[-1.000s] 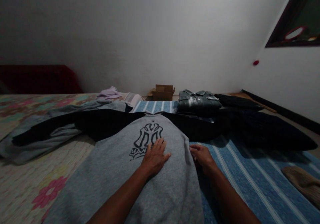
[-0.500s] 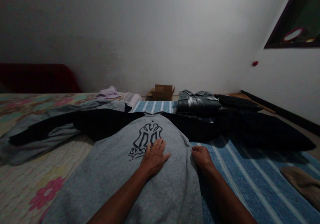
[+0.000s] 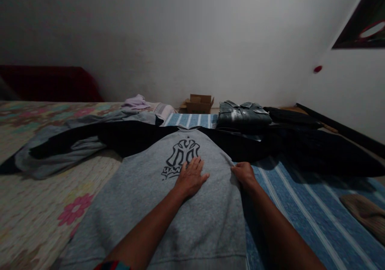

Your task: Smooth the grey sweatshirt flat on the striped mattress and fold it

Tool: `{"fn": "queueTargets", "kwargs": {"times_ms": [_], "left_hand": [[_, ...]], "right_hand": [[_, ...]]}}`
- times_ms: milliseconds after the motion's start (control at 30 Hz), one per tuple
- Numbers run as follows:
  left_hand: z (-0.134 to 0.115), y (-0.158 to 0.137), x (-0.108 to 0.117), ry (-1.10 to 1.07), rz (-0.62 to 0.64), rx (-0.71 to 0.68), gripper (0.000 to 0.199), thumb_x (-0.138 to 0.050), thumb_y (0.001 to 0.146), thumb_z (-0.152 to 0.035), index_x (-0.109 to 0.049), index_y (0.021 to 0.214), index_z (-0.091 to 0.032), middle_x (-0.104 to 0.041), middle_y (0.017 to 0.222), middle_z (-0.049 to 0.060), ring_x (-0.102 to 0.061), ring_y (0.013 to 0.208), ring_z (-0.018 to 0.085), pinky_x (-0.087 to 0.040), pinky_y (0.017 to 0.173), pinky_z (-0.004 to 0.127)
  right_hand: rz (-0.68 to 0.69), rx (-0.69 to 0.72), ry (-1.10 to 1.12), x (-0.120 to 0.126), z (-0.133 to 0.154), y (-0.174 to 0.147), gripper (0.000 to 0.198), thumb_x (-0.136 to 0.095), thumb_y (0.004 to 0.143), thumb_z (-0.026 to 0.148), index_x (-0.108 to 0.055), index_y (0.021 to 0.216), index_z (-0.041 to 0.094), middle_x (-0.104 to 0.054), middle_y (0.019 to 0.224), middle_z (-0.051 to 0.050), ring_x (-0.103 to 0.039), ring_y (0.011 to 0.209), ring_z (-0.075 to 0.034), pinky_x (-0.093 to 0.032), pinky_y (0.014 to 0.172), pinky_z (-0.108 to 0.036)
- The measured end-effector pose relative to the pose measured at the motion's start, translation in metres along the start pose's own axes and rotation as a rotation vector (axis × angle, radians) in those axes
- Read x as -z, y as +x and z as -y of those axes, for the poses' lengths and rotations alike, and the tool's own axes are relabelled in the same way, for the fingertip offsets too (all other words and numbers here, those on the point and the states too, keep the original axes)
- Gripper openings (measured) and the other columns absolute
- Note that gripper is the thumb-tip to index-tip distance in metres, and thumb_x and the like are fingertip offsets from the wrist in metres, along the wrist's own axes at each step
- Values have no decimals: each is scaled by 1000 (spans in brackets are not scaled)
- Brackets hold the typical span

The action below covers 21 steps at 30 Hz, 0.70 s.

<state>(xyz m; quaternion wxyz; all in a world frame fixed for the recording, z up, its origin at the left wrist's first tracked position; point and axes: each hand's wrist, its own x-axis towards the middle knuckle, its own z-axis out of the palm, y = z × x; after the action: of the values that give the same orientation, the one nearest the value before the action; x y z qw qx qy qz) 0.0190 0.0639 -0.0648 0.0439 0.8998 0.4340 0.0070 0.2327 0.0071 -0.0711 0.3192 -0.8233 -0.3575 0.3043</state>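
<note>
A grey sweatshirt with black sleeves and a black printed logo lies spread out, front up, its collar away from me. My left hand rests flat on its chest with the fingers stretched out, covering part of the print. At the right side of the sweatshirt, just below the sleeve, my right hand pinches the edge of the fabric. The left sleeve reaches out over another grey garment. The right sleeve runs into dark clothing.
Beneath lie a blue striped cloth and a floral bedcover. Behind are a folded denim jacket, a cardboard box and a lilac cloth. Dark garments and a brown knitted item lie to the right.
The camera view has shifted slightly left and down, so everything appears a little further right and higher. Both hands keep their places on the sweatshirt.
</note>
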Motion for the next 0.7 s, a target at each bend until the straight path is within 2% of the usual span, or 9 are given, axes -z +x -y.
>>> {"fn": "queueTargets", "kwargs": {"times_ms": [100,233,367,467,600,700], "left_hand": [[-2,1,3,-10,12,0,61,-28,93,-52,-31,143,-17,-21,154,9,-14,142,23,-12,112,49],[-7,-1,11,-35,38,19,61,-29,93,-50,-30,143,-16,-20,154,10,-12,142,23,-12,112,48],[-11,-19,18,-64,48,46,64,-30,93,-52,-26,145,-15,-15,155,12,-7,143,24,-11,113,47],[-14,-40,18,-65,57,50,68,-28,92,-57,-26,145,-15,-14,155,12,-5,143,26,-9,113,49],[-15,-59,14,-58,115,57,71,-30,91,-58,-24,146,-15,-11,155,11,-3,143,25,-8,113,50],[-14,-61,12,-60,106,58,70,-31,90,-58,-24,146,-17,-11,156,10,-4,143,24,-7,113,50]], "right_hand": [[4,-7,16,2,1,-5,26,-62,85,34,-58,70,13,-56,65,3,-53,56,-9,-41,50,-21],[89,-16,102,6,3,-35,30,-64,78,37,-58,60,14,-51,50,2,-51,48,-11,-29,41,-21],[259,-59,211,11,-4,-76,22,-61,77,34,-64,72,12,-64,60,-5,-59,50,-16,-36,41,-22],[334,-54,270,14,-12,-98,18,-60,75,29,-66,78,12,-69,70,-8,-64,58,-19,-43,47,-24],[306,-32,294,11,-21,-104,14,-60,72,26,-66,75,14,-69,71,-7,-65,64,-21,-44,49,-24],[267,-28,302,10,-25,-103,11,-60,70,26,-65,71,16,-69,71,-7,-65,65,-21,-44,49,-23]]}}
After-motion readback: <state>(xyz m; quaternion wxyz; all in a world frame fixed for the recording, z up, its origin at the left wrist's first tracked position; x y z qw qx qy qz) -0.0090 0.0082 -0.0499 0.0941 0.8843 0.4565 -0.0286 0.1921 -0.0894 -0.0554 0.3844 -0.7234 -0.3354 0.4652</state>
